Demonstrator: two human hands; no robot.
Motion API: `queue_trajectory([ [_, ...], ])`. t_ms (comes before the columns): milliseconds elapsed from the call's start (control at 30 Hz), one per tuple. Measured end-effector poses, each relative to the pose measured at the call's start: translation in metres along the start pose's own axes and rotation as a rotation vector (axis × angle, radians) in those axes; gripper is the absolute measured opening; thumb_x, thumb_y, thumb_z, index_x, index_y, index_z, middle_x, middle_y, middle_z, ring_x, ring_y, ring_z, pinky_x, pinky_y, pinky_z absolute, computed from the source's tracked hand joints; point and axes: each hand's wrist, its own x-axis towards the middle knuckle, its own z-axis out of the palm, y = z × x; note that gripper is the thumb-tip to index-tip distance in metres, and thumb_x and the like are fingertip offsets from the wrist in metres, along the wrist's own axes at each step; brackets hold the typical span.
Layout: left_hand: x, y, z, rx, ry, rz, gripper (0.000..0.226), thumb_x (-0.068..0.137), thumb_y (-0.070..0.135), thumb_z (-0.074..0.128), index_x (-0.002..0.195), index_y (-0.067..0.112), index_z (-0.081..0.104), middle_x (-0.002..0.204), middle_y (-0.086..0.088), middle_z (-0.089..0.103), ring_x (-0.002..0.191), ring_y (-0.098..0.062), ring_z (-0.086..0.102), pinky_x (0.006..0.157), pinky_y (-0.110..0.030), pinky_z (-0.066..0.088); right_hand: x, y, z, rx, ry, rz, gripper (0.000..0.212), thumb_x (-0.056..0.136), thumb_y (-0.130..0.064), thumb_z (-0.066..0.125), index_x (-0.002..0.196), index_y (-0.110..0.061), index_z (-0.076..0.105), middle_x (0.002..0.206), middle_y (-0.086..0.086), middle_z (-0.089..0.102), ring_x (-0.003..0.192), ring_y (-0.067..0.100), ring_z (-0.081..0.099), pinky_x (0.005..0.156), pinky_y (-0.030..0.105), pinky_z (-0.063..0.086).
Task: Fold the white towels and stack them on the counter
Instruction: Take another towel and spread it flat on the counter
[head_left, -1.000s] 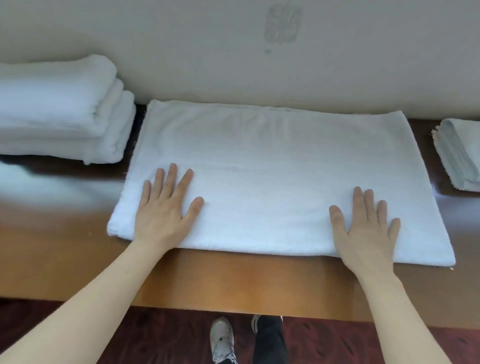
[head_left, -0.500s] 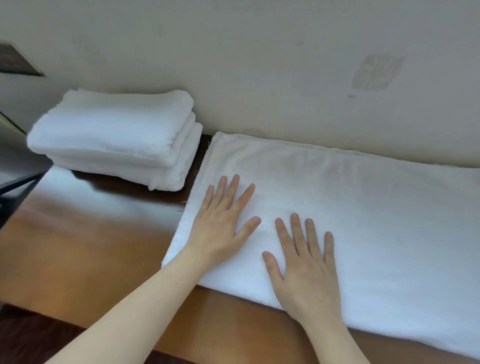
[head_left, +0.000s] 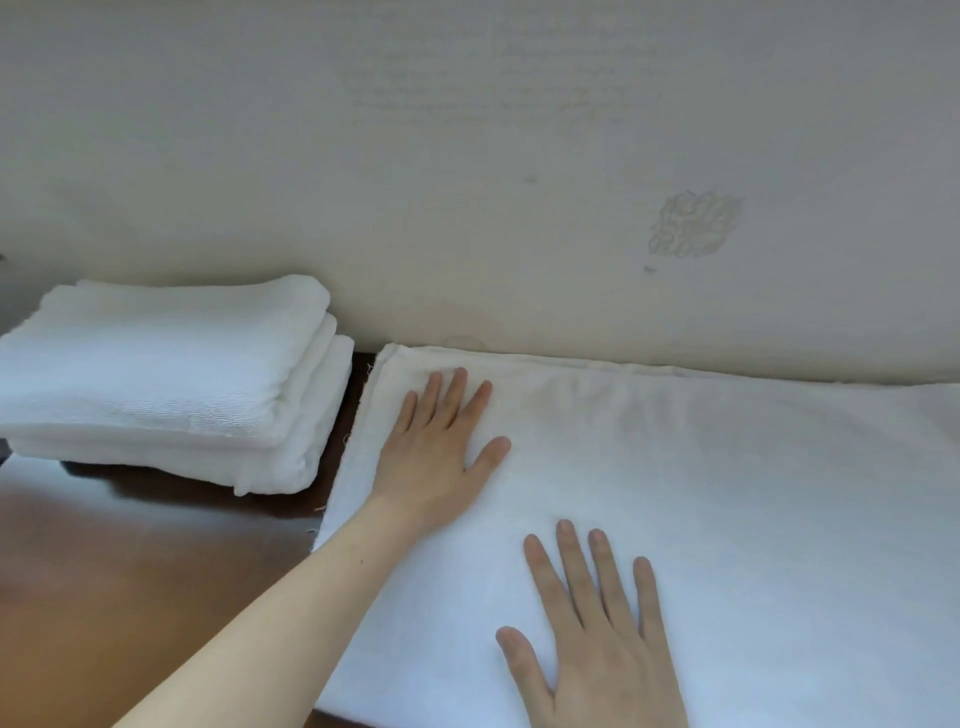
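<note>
A white towel (head_left: 727, 493) lies folded flat on the brown wooden counter (head_left: 130, 582), its far edge against the wall. My left hand (head_left: 441, 452) rests palm down near the towel's far left corner, fingers spread. My right hand (head_left: 597, 639) lies flat on the towel's near left part, fingers apart. Neither hand grips the cloth. To the left stands a stack of folded white towels (head_left: 171, 379), apart from the flat towel by a narrow gap.
A pale wall (head_left: 467, 156) with a rough patch rises directly behind the counter. The counter's glossy surface shows in front of the stack at the lower left.
The view has swung left and closer. My right hand slid from the towel's right side to its left part; my left hand moved toward the far left corner.
</note>
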Motion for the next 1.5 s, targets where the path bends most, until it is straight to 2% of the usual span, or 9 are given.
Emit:
queue_trajectory([
  [133,0.014,-0.027,-0.012,0.073,-0.006,-0.125,0.071,0.094,0.065,0.004,0.158,0.036,-0.004,0.164,0.015,-0.018,0.15,-0.008,-0.02,0.122,-0.039,-0.013,0.0,0.002,0.002,-0.018,0.024,-0.018,0.07,0.096,-0.066,0.023,0.143,-0.022,0.052,0.154,0.006,0.041,0.141,0.03,0.04,0.107,0.06,0.031],
  [267,-0.001,-0.036,-0.014,0.067,0.046,-0.241,0.079,0.09,0.071,-0.005,0.159,0.032,-0.003,0.163,0.009,-0.02,0.151,-0.018,-0.02,0.12,-0.037,-0.017,0.0,-0.001,0.0,-0.015,0.006,-0.014,0.071,0.096,-0.067,0.023,0.144,-0.021,0.05,0.154,0.007,0.041,0.14,0.034,0.039,0.106,0.06,0.03],
  [500,-0.013,0.011,0.004,0.009,0.014,-0.073,0.076,0.088,0.076,-0.006,0.156,0.041,-0.009,0.163,0.011,-0.022,0.148,-0.01,-0.027,0.121,-0.037,-0.016,0.001,0.001,-0.001,0.013,-0.063,-0.013,0.074,0.095,-0.069,0.025,0.146,-0.021,0.046,0.157,0.007,0.036,0.143,0.032,0.034,0.108,0.059,0.027],
  [700,-0.023,-0.013,-0.017,0.016,-0.045,-0.232,0.082,0.087,0.073,-0.003,0.159,0.033,-0.003,0.166,0.003,-0.014,0.151,-0.015,-0.02,0.122,-0.038,-0.012,-0.004,-0.001,-0.004,0.062,-0.116,-0.003,0.072,0.098,-0.068,0.023,0.155,-0.024,0.029,0.164,0.003,0.019,0.151,0.027,0.015,0.115,0.058,0.018],
  [833,-0.076,0.012,-0.009,-0.124,-0.01,-0.109,0.074,0.092,0.072,0.003,0.158,0.038,-0.001,0.163,0.01,-0.018,0.149,-0.011,-0.025,0.121,-0.033,-0.016,-0.004,-0.001,-0.007,0.063,-0.166,0.011,0.071,0.099,-0.067,0.016,0.157,-0.026,0.02,0.166,0.001,0.01,0.153,0.024,0.002,0.117,0.058,0.011],
  [933,-0.119,0.011,0.002,-0.016,-0.036,-0.058,0.068,0.096,0.069,0.007,0.157,0.041,-0.005,0.164,0.012,-0.017,0.15,-0.01,-0.022,0.123,-0.036,-0.011,-0.005,-0.002,-0.005,0.068,-0.195,0.024,0.072,0.098,-0.068,0.01,0.158,-0.028,0.015,0.166,-0.001,0.004,0.153,0.022,-0.005,0.119,0.058,0.007],
  [1100,-0.129,-0.018,-0.014,0.054,-0.017,-0.26,0.077,0.091,0.07,0.002,0.159,0.034,-0.001,0.166,0.002,-0.011,0.152,-0.018,-0.017,0.123,-0.041,-0.008,-0.006,-0.002,-0.005,0.061,-0.22,0.031,0.073,0.096,-0.07,0.0,0.158,-0.031,0.002,0.165,-0.004,-0.009,0.15,0.019,-0.019,0.12,0.056,-0.002],
  [1300,-0.163,0.023,0.005,-0.002,-0.054,0.026,0.065,0.099,0.066,0.012,0.158,0.039,0.003,0.167,0.009,-0.007,0.152,-0.013,-0.014,0.123,-0.037,-0.007,-0.007,-0.003,-0.005,0.059,-0.203,0.039,0.075,0.094,-0.071,-0.005,0.158,-0.031,0.001,0.165,-0.004,-0.009,0.15,0.019,-0.02,0.12,0.054,-0.004],
  [1500,-0.172,-0.031,-0.012,0.095,-0.042,-0.207,0.077,0.092,0.073,0.001,0.159,0.035,0.003,0.167,0.002,-0.002,0.153,-0.022,-0.008,0.123,-0.041,-0.003,-0.008,-0.003,-0.003,0.072,-0.189,0.041,0.074,0.095,-0.069,-0.004,0.158,-0.031,0.003,0.166,-0.003,-0.008,0.151,0.02,-0.017,0.12,0.054,-0.005],
])
